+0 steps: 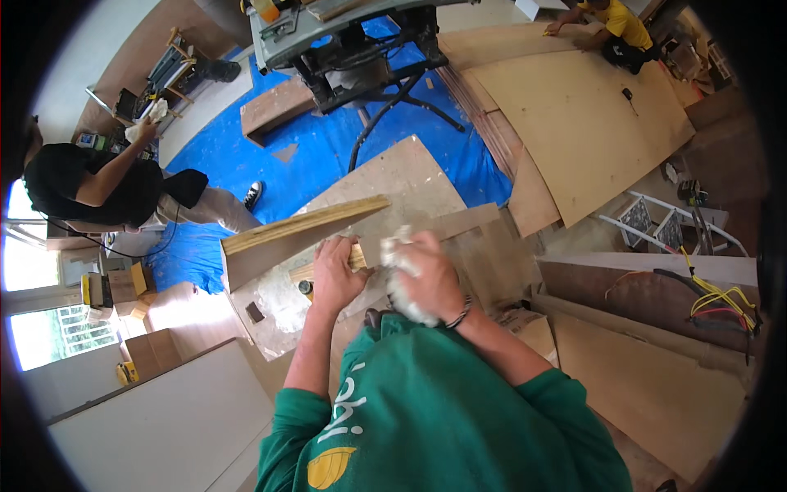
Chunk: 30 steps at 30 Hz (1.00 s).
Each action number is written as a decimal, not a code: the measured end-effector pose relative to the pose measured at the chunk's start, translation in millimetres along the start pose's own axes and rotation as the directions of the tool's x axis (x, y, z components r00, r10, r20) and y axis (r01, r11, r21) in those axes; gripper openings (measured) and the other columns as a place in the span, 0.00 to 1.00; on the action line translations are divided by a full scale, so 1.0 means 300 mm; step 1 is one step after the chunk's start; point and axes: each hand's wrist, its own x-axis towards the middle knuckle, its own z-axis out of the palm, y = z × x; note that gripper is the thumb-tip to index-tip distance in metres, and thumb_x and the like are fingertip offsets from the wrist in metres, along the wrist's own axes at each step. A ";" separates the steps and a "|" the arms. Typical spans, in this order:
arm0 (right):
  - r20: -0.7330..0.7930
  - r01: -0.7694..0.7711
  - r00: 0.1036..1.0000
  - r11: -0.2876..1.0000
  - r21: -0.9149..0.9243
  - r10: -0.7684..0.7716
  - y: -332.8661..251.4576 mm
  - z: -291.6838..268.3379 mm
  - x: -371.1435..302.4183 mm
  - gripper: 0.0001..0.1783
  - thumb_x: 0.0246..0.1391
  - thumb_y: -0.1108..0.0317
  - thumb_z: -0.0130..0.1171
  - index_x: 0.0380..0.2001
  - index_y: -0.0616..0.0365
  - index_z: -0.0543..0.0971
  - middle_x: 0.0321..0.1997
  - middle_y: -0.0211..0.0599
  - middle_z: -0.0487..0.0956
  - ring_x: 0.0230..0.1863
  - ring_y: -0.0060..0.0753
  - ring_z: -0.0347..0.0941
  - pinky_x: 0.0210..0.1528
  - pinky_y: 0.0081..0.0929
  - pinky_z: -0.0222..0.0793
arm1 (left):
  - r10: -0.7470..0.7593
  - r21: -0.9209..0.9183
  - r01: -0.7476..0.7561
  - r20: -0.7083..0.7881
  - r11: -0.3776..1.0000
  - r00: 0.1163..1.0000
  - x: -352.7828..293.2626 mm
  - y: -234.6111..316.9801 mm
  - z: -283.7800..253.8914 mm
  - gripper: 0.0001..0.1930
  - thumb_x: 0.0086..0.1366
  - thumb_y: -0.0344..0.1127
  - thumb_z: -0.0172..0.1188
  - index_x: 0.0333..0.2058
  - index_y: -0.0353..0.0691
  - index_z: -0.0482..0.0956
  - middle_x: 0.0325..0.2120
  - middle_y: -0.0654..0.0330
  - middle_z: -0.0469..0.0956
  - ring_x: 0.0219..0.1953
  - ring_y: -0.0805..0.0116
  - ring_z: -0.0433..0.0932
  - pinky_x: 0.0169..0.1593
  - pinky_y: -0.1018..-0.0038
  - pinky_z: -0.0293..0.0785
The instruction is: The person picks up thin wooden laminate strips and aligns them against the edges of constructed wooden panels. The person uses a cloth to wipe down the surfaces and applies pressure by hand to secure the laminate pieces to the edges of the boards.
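Note:
My left hand (334, 275) lies over a small light-coloured wood piece (357, 257), its fingers curled across the top and its thumb pointing right. Part of the wood is hidden under that hand. In my right hand (433, 283) is a bunched white rag (399, 261), which hangs down toward my green shirt. A small round dark-topped object (306, 287) sits just left of my left wrist. Beyond my hands, a board with a plywood edge (307, 223) lies aslant on the stained work board (402, 175).
A person in black (98, 184) stands at left, holding a white cloth. Ahead, a machine on a folding stand (361, 66) rests over blue sheeting (213, 139). Another person in yellow (627, 29) crouches by large plywood sheets (582, 123). A stepladder (668, 225) and yellow cables (721, 299) are at right.

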 end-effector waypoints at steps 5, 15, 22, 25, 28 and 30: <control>-0.120 -0.287 0.951 0.958 0.002 0.285 0.319 -0.026 -0.096 0.17 0.43 0.75 0.60 0.41 0.60 0.79 0.42 0.48 0.72 0.45 0.52 0.71 0.48 0.41 0.70 | 0.016 0.014 -0.016 -0.001 1.000 1.000 0.000 0.000 -0.005 0.26 0.40 0.34 0.71 0.42 0.37 0.76 0.35 0.55 0.76 0.43 0.52 0.74 0.58 0.52 0.63; -0.138 -0.458 0.882 0.889 -0.020 0.451 0.309 -0.095 -0.112 0.12 0.45 0.72 0.59 0.35 0.62 0.80 0.39 0.51 0.73 0.44 0.54 0.71 0.48 0.41 0.69 | 0.060 0.036 -0.060 -0.017 0.998 0.998 0.002 -0.020 -0.024 0.26 0.41 0.42 0.74 0.39 0.41 0.76 0.35 0.56 0.76 0.45 0.54 0.74 0.61 0.52 0.60; -0.116 -0.494 0.867 0.866 -0.076 0.485 0.369 -0.162 -0.195 0.14 0.46 0.63 0.62 0.31 0.65 0.79 0.35 0.53 0.75 0.40 0.51 0.71 0.45 0.41 0.66 | -0.036 -0.013 0.037 0.043 0.999 0.998 -0.013 0.013 -0.040 0.42 0.45 0.41 0.70 0.59 0.44 0.59 0.40 0.57 0.77 0.48 0.55 0.73 0.63 0.45 0.54; -0.023 -0.503 0.864 0.860 -0.088 0.503 0.392 -0.128 -0.227 0.16 0.46 0.62 0.62 0.31 0.65 0.79 0.35 0.53 0.75 0.40 0.50 0.71 0.46 0.40 0.66 | -0.028 -0.078 0.028 -0.008 0.997 1.000 -0.023 0.019 -0.024 0.41 0.46 0.40 0.69 0.59 0.41 0.59 0.41 0.54 0.76 0.50 0.52 0.72 0.63 0.45 0.53; 0.060 -0.537 0.839 0.841 -0.062 0.540 0.345 -0.136 -0.232 0.16 0.46 0.61 0.63 0.32 0.65 0.79 0.34 0.50 0.75 0.41 0.48 0.71 0.45 0.39 0.66 | -0.012 -0.087 0.013 0.019 0.996 1.000 -0.038 0.008 -0.026 0.41 0.47 0.36 0.67 0.60 0.39 0.58 0.41 0.52 0.76 0.51 0.49 0.71 0.64 0.45 0.52; 0.083 -0.589 0.807 0.807 0.035 0.585 0.261 -0.139 -0.224 0.16 0.47 0.61 0.63 0.32 0.65 0.79 0.34 0.48 0.75 0.41 0.46 0.72 0.45 0.38 0.66 | 0.006 -0.073 -0.003 0.041 0.997 0.999 -0.050 0.001 -0.043 0.42 0.48 0.38 0.68 0.61 0.39 0.57 0.43 0.50 0.74 0.52 0.49 0.70 0.64 0.45 0.52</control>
